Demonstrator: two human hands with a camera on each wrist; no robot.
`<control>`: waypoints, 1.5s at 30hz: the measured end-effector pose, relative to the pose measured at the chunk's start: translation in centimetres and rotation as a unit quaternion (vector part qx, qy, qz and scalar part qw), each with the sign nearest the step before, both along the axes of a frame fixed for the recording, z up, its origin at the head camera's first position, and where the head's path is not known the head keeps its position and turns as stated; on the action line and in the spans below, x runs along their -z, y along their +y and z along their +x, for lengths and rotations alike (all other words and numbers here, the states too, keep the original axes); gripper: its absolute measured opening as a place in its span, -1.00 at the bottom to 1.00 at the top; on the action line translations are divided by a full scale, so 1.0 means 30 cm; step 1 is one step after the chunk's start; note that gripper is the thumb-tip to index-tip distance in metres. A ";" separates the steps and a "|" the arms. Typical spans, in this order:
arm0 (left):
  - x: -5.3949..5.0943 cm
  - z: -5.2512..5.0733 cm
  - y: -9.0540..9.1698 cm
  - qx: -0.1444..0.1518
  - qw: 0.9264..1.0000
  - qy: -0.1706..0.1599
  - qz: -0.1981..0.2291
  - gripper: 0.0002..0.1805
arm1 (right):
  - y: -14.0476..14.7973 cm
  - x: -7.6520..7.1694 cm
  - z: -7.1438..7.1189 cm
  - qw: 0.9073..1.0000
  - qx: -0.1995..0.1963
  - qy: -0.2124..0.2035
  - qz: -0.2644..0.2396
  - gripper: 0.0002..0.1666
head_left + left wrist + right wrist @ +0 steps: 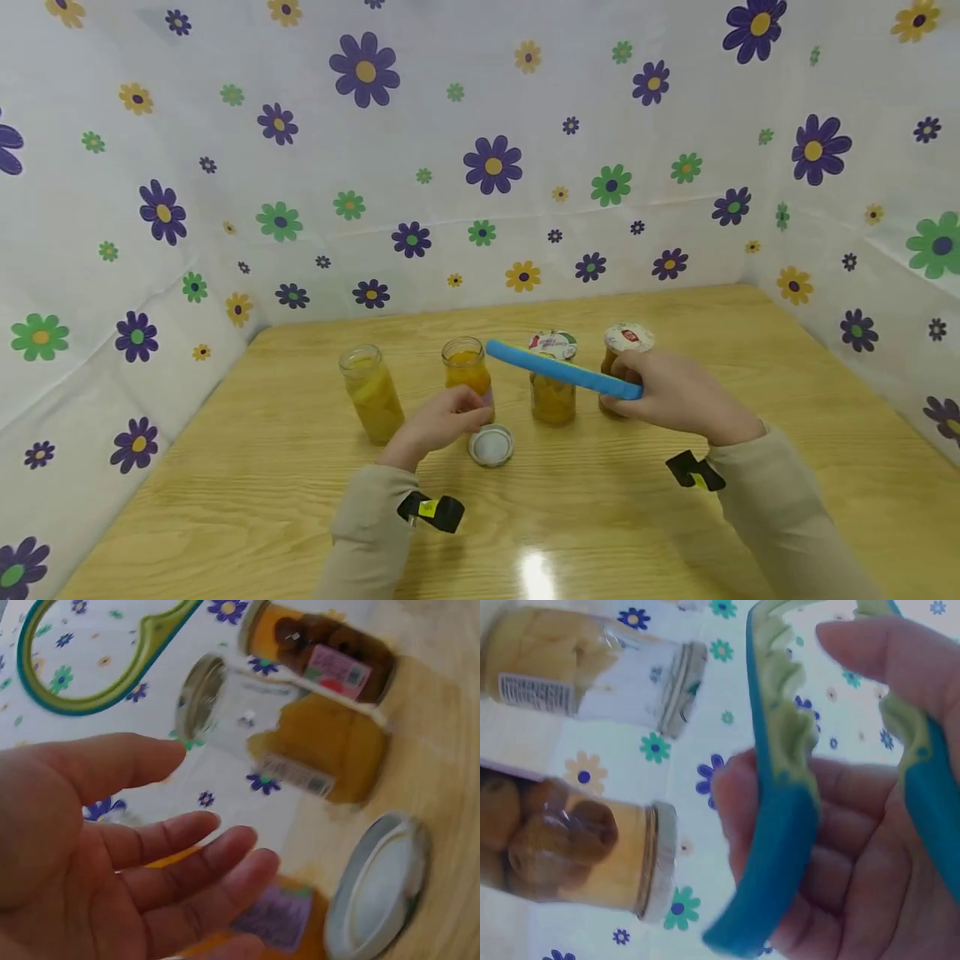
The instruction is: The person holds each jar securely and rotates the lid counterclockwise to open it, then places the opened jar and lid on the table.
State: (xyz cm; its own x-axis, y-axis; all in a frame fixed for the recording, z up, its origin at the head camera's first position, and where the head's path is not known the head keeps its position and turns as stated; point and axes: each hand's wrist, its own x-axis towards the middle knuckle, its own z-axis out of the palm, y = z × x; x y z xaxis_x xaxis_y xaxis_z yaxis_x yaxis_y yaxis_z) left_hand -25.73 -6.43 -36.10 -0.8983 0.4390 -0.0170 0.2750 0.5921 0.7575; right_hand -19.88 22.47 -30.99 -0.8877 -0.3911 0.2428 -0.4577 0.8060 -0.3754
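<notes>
My right hand (678, 393) grips a blue and green jar opener (562, 372) by its handle end, raised in front of the two closed jars. In the right wrist view the opener's toothed arms (780, 742) are spread, with nothing between them. My left hand (438, 423) holds nothing; its fingers are loosely bent, beside an open jar of orange fruit (467, 375). Just below that hand, a metal lid (491, 446) lies on the table, its pale inside facing up. A lidded jar of yellowish fruit (553, 405) stands behind the opener.
At the left stands another open jar of yellow fruit (372, 404). A jar with brown fruit (555, 840) and a white patterned lid (628, 337) stands by my right hand. Flowered cloth (450, 192) walls the wooden table (247, 500) at the back and sides.
</notes>
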 end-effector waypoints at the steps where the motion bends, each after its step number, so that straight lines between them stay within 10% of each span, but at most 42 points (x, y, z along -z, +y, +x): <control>1: 0.007 0.001 0.012 0.012 1.000 0.003 -0.006 -0.73 | 0.004 -0.004 0.000 1.000 0.012 -0.001 0.002 -0.74; 7: 0.040 0.006 0.105 0.038 0.999 -0.003 0.028 -0.48 | 0.024 -0.018 0.006 0.998 0.057 -0.020 0.027 -0.73; 25: 0.145 -0.093 0.312 -0.101 0.986 0.043 0.123 -0.19 | 0.024 -0.016 0.007 0.989 0.133 -0.027 0.051 -0.67; 36: 0.111 -0.062 0.318 -0.089 0.987 0.019 0.131 -0.31 | 0.035 -0.047 0.018 0.985 0.155 -0.009 0.077 -0.62; 45: 0.089 -0.041 0.335 -0.102 0.984 0.074 0.126 -0.41 | 0.052 -0.058 0.031 0.983 0.161 0.004 0.083 -0.62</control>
